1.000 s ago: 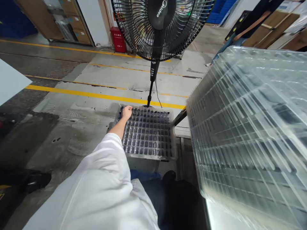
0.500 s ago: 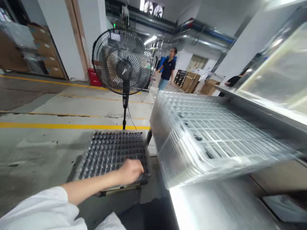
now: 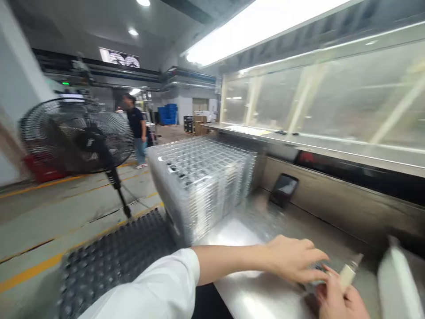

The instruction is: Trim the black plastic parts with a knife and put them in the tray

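At about four o'clock in my view, low over the metal worktop (image 3: 247, 303), my two hands meet, or very nearly so. My left hand (image 3: 292, 259) reaches across from the lower left, palm down, its fingers stretched out loosely and the thumb set a little apart from them. Its tips are at a small dark piece (image 3: 319, 266) (too blurred for me to name), and I cannot tell whether they have hold of it. My right hand (image 3: 341, 299) sits just beyond, fingers curled in, closed on a cream-coloured tool (image 3: 347, 275) whose thin, shiny tip points up toward one o'clock.

Just below the middle of my view stands a tall stack of clear trays (image 3: 199, 195), with a few dark bits showing along the near left edge of its top. Down at eight o'clock, partly behind my white sleeve (image 3: 159, 283), lies a dark, bumpy tray (image 3: 129, 248), lower than the worktop. A black dish-like object (image 3: 283, 189) leans at half past three, near the back wall of the bench. Out at nine o'clock is a black fan (image 3: 91, 144), and at ten a person (image 3: 135, 122) in a dark top stands beyond it.
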`<move>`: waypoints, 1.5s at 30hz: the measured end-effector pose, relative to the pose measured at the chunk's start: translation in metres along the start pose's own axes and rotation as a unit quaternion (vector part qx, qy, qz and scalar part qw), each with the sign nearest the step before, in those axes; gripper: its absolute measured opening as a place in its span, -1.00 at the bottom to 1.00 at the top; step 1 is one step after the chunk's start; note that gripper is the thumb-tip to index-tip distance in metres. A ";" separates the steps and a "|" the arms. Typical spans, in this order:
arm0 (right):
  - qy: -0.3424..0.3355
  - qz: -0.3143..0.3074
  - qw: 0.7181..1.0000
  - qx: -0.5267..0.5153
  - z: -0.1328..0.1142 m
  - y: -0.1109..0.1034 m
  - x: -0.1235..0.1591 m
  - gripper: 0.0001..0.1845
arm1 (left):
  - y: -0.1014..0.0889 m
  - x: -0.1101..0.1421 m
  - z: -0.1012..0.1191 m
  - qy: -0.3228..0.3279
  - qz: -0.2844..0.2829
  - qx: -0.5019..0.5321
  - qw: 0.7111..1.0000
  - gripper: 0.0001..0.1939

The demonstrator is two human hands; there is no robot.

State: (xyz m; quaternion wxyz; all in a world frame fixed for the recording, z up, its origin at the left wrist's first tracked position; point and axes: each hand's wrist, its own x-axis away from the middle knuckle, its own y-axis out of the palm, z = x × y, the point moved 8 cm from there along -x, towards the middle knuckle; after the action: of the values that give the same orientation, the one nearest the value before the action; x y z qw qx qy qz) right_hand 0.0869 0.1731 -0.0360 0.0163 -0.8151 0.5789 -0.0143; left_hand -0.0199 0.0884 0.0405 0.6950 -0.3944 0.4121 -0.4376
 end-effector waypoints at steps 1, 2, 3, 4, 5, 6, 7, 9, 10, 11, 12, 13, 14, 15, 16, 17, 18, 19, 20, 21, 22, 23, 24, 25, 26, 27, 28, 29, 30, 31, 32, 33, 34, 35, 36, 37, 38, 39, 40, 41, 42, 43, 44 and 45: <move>0.001 0.007 1.000 0.001 -0.001 -0.003 -0.002 -0.46 | 0.005 -0.006 0.006 0.013 -0.008 -0.005 1.000 -0.54; 0.004 0.003 1.000 -0.005 -0.001 -0.003 -0.004 -0.40 | 0.008 -0.008 0.010 0.022 -0.010 -0.009 1.000 -0.58; 0.008 0.003 1.000 -0.015 0.000 -0.003 -0.007 -0.35 | 0.010 -0.009 0.013 0.029 -0.007 -0.012 0.999 -0.60; 0.009 -0.001 1.000 -0.025 0.001 -0.002 -0.010 -0.32 | 0.011 -0.008 0.015 0.034 -0.001 -0.012 0.999 -0.61; 0.007 -0.004 0.999 -0.041 0.002 -0.001 -0.012 -0.29 | 0.011 -0.007 0.015 0.041 0.005 -0.010 0.999 -0.62; 0.005 -0.011 0.998 -0.060 0.005 0.000 -0.015 -0.27 | 0.011 -0.005 0.015 0.047 0.011 -0.005 0.999 -0.61; 0.001 -0.021 0.996 -0.081 0.007 0.003 -0.017 -0.24 | 0.012 -0.003 0.014 0.053 0.015 0.000 0.998 -0.61; -0.021 -0.043 0.993 -0.110 0.010 0.007 -0.019 -0.22 | 0.015 0.001 0.007 0.056 0.026 0.015 0.998 -0.62; -0.037 -0.052 0.992 -0.110 0.011 0.008 -0.020 -0.23 | 0.017 0.003 0.003 0.052 0.035 0.028 0.998 -0.64; -0.055 -0.060 0.992 -0.101 0.011 0.009 -0.020 -0.26 | 0.020 0.004 -0.002 0.047 0.044 0.045 0.997 -0.66; -0.074 -0.065 0.991 -0.086 0.010 0.009 -0.020 -0.30 | 0.023 0.005 -0.008 0.041 0.053 0.065 0.996 -0.68; -0.090 -0.070 0.991 -0.068 0.009 0.010 -0.020 -0.34 | 0.027 0.007 -0.013 0.037 0.059 0.088 0.994 -0.69; -0.103 -0.077 0.990 -0.052 0.007 0.010 -0.019 -0.38 | 0.030 0.008 -0.017 0.034 0.063 0.111 0.991 -0.70; -0.113 -0.084 0.989 -0.037 0.006 0.012 -0.017 -0.40 | 0.033 0.008 -0.021 0.034 0.063 0.132 0.989 -0.70; -0.119 -0.091 0.988 -0.027 0.004 0.013 -0.016 -0.42 | 0.035 0.009 -0.024 0.035 0.063 0.152 0.986 -0.70; -0.120 -0.100 0.988 -0.021 0.003 0.015 -0.014 -0.42 | 0.036 0.009 -0.027 0.034 0.063 0.172 0.982 -0.70; -0.117 -0.109 0.987 -0.019 0.003 0.017 -0.013 -0.43 | 0.036 0.009 -0.030 0.030 0.065 0.195 0.978 -0.71; -0.110 -0.119 0.987 -0.022 0.003 0.020 -0.012 -0.43 | 0.036 0.009 -0.033 0.021 0.069 0.222 0.972 -0.73; -0.100 -0.130 0.986 -0.029 0.003 0.022 -0.011 -0.43 | 0.035 0.008 -0.037 0.008 0.076 0.251 0.965 -0.75; -0.091 -0.142 0.985 -0.039 0.004 0.024 -0.010 -0.44 | 0.036 0.007 -0.042 -0.012 0.083 0.283 0.956 -0.79; -0.086 -0.153 0.983 -0.049 0.004 0.026 -0.008 -0.44 | 0.037 0.006 -0.047 -0.036 0.091 0.318 0.943 -0.82; -0.086 -0.161 0.982 -0.054 0.004 0.027 -0.008 -0.46 | 0.039 0.005 -0.053 -0.060 0.095 0.355 0.928 -0.84; -0.092 -0.165 0.981 -0.052 0.003 0.027 -0.007 -0.47 | 0.043 0.005 -0.057 -0.081 0.095 0.393 0.911 -0.85; -0.100 -0.166 0.980 -0.042 0.003 0.027 -0.006 -0.49 | 0.048 0.004 -0.060 -0.098 0.093 0.431 0.892 -0.84; -0.106 -0.166 0.980 -0.031 0.003 0.027 -0.006 -0.51 | 0.052 0.003 -0.063 -0.111 0.086 0.469 0.872 -0.83; -0.109 -0.164 0.980 -0.021 0.004 0.027 -0.006 -0.52 | 0.057 0.002 -0.064 -0.121 0.078 0.505 0.851 -0.81; -0.108 -0.161 0.981 -0.015 0.005 0.027 -0.006 -0.53 | 0.062 0.001 -0.065 -0.130 0.069 0.540 0.829 -0.80; -0.105 -0.156 0.982 -0.014 0.006 0.027 -0.006 -0.53 | 0.066 0.000 -0.066 -0.141 0.061 0.573 0.805 -0.81; -0.099 -0.151 0.983 -0.016 0.007 0.026 -0.006 -0.52 | 0.070 0.000 -0.067 -0.154 0.054 0.604 0.780 -0.81; -0.093 -0.147 0.985 -0.020 0.008 0.026 -0.006 -0.51 | 0.073 -0.001 -0.067 -0.167 0.045 0.631 0.756 -0.82; -0.087 -0.145 0.985 -0.025 0.009 0.026 -0.006 -0.50 | 0.076 -0.001 -0.066 -0.178 0.035 0.656 0.733 -0.82; -0.082 -0.145 0.986 -0.032 0.009 0.027 -0.006 -0.49 | 0.078 -0.001 -0.065 -0.188 0.022 0.676 0.712 -0.82; -0.078 -0.144 0.986 -0.038 0.009 0.027 -0.006 -0.48 | 0.080 0.000 -0.063 -0.196 0.007 0.694 0.693 -0.81; -0.074 -0.142 0.986 -0.044 0.009 0.027 -0.006 -0.47 | 0.082 0.000 -0.061 -0.203 -0.011 0.710 0.674 -0.80; -0.070 -0.138 0.987 -0.049 0.009 0.027 -0.006 -0.46 | 0.083 0.001 -0.058 -0.208 -0.026 0.725 0.656 -0.79; -0.065 -0.131 0.988 -0.054 0.008 0.025 -0.007 -0.44 | 0.084 0.002 -0.056 -0.212 -0.038 0.739 0.639 -0.77; -0.059 -0.125 0.989 -0.058 0.008 0.024 -0.007 -0.42 | 0.084 0.004 -0.054 -0.216 -0.047 0.749 0.624 -0.77; -0.054 -0.123 0.989 -0.063 0.009 0.024 -0.008 -0.41 | 0.084 0.005 -0.053 -0.220 -0.053 0.757 0.613 -0.77; -0.048 -0.125 0.989 -0.070 0.009 0.024 -0.008 -0.40 | 0.084 0.006 -0.052 -0.222 -0.056 0.761 0.607 -0.77; -0.043 -0.131 0.987 -0.077 0.010 0.024 -0.008 -0.39 | 0.084 0.006 -0.052 -0.222 -0.058 0.762 0.606 -0.78; -0.040 -0.139 0.986 -0.082 0.010 0.025 -0.008 -0.39 | 0.083 0.007 -0.052 -0.222 -0.061 0.761 0.606 -0.78; -0.039 -0.147 0.985 -0.084 0.011 0.026 -0.007 -0.40 | 0.083 0.007 -0.051 -0.219 -0.066 0.760 0.609 -0.77; -0.039 -0.152 0.984 -0.083 0.011 0.027 -0.007 -0.40 | 0.083 0.007 -0.050 -0.215 -0.074 0.758 0.611 -0.76; -0.041 -0.155 0.984 -0.078 0.012 0.027 -0.007 -0.41 | 0.083 0.007 -0.048 -0.212 -0.082 0.757 0.613 -0.73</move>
State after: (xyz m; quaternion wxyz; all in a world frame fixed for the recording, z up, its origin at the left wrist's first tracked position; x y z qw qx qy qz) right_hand 0.0594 0.1705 -0.0492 -0.0263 -0.8937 0.4437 0.0619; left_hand -0.0387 0.0984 -0.0534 0.7762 0.1576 -0.2579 -0.5533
